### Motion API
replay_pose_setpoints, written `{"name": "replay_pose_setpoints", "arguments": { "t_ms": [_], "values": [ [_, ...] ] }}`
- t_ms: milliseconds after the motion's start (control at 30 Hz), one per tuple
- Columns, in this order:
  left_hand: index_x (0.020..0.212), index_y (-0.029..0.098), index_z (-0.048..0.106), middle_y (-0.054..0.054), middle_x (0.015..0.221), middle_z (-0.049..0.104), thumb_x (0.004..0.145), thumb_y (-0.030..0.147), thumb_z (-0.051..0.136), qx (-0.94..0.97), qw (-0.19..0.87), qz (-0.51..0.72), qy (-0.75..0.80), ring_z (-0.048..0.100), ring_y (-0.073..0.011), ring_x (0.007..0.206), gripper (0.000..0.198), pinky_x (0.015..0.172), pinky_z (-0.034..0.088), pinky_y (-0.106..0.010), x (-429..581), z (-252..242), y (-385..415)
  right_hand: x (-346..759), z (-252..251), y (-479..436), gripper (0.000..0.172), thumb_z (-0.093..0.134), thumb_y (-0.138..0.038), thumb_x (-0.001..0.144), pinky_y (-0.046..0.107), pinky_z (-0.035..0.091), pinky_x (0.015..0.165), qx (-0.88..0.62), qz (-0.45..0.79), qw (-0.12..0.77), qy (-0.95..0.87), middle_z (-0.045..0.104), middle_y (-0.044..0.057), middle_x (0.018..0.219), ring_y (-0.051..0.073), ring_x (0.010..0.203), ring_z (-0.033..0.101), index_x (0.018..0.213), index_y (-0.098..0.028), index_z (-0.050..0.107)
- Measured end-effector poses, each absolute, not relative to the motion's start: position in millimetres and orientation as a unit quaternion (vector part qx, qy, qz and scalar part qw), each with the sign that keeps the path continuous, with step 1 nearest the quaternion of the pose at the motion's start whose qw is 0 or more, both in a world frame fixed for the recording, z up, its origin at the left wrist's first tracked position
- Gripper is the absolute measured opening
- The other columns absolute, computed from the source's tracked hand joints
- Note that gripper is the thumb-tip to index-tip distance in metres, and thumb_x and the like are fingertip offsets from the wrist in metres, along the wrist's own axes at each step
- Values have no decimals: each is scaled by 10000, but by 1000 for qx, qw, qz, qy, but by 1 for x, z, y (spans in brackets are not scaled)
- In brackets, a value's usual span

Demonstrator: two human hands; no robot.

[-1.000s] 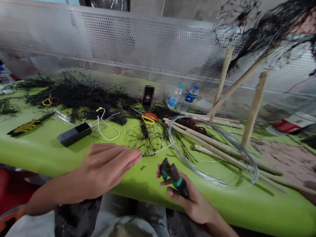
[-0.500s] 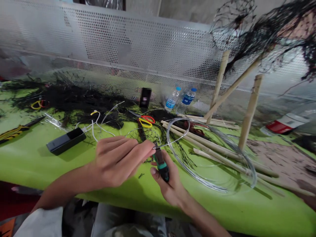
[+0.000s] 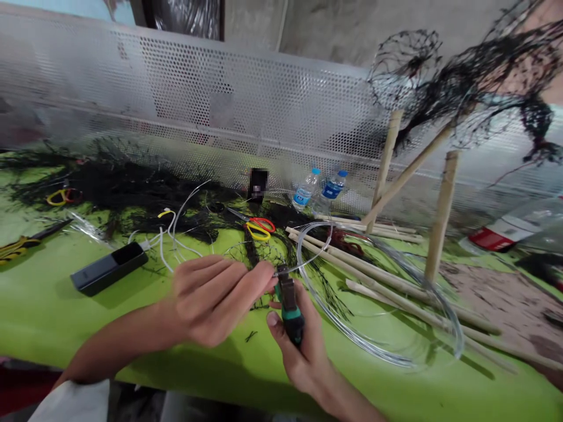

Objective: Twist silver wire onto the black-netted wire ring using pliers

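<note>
My left hand point(image 3: 211, 299) pinches the free end of a silver wire point(image 3: 308, 261) between fingertips, just above the green table point(image 3: 44, 299). That wire runs right into a loose coil point(image 3: 387, 346) lying on the table. My right hand point(image 3: 297, 346) grips green-handled pliers point(image 3: 288, 302), whose jaws meet the wire right beside my left fingertips. Behind my hands lies a small round frame of black netting point(image 3: 259, 255).
Red-and-yellow scissors point(image 3: 259, 225), a black power bank point(image 3: 108, 268) with white cable, two water bottles point(image 3: 319, 190), bamboo sticks point(image 3: 396, 281) and heaps of black netting point(image 3: 114, 181) cover the table. A perforated metal panel point(image 3: 220, 94) stands behind. A yellow-black tool point(image 3: 17, 246) lies far left.
My right hand has brought the pliers up and left to the wire end held in my left hand. Both hands have risen slightly; the camera tilted down a little.
</note>
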State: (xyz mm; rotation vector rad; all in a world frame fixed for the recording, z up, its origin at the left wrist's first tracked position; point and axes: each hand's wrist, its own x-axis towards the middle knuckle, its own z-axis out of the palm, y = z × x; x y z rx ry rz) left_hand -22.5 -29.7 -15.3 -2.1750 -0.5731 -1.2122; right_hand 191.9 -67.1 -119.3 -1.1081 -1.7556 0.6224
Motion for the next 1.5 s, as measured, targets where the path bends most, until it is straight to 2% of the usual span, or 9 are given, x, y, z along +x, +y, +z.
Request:
{"name": "replay_pose_setpoints", "arguments": {
  "t_ms": [233,400,633,800,933,1067,1300,1367,1500],
  "values": [
    [1101,91,679,-29,813,769,970,58,611,-852,265,-397,-214,701,-123,642,151,568,567,-271,-23,-16,-32,193,-124,-66,417,627,-355,976,380,555,775,-470,252,460,-710,687,78,1044,251,855,673,1373,-276,527],
    [1126,19,641,-41,785,753,991,68,612,-827,248,-459,-211,685,-128,627,146,600,544,-296,-16,-23,-31,189,-117,-62,335,619,-301,972,358,521,736,-483,175,463,-722,677,59,1009,232,826,651,1298,-262,550],
    [1131,103,612,0,797,747,1059,112,520,-846,185,-441,-238,680,-104,635,117,592,492,-275,-20,-23,-33,198,-123,-48,421,568,-207,905,349,515,659,-454,92,441,-769,689,53,939,236,752,663,1318,-252,501],
    [1015,187,592,40,744,727,1077,149,472,-849,141,-443,-251,649,-85,570,141,550,452,-267,-23,-22,-33,207,-122,-32,400,579,-185,809,349,505,658,-452,78,433,-776,690,37,908,240,751,668,1199,-272,561],
    [996,197,584,32,765,728,1087,190,463,-851,133,-434,-266,650,-96,585,151,557,445,-266,-21,-22,-26,206,-119,-23,352,580,-239,872,363,532,700,-454,96,428,-776,703,43,928,239,762,678,1222,-265,559],
    [1037,183,601,22,794,725,1109,230,422,-861,93,-416,-277,673,-104,640,199,589,457,-251,-21,-20,-22,205,-114,-23,313,581,-279,946,342,516,658,-449,132,419,-778,699,26,874,221,713,670,1255,-254,538],
    [1012,188,598,48,700,696,1075,168,487,-851,135,-442,-250,601,-87,523,129,509,425,-259,-21,-17,-31,207,-99,-53,339,603,-368,1008,335,547,765,-454,205,406,-767,714,70,1113,231,912,682,1331,-274,564],
    [1066,170,601,32,714,711,1060,142,506,-847,161,-447,-237,636,-101,552,99,519,472,-263,-23,-13,-38,211,-99,-69,364,602,-417,1015,350,562,816,-470,266,391,-745,712,77,1150,241,962,678,1352,-284,575],
    [1161,124,642,-27,843,774,1025,59,495,-873,222,-370,-228,733,-145,710,210,594,596,-289,-30,-2,-50,223,-102,-100,424,656,-509,976,434,569,979,-508,369,366,-687,711,100,1225,281,1100,670,1333,-284,611]
  ]
}}
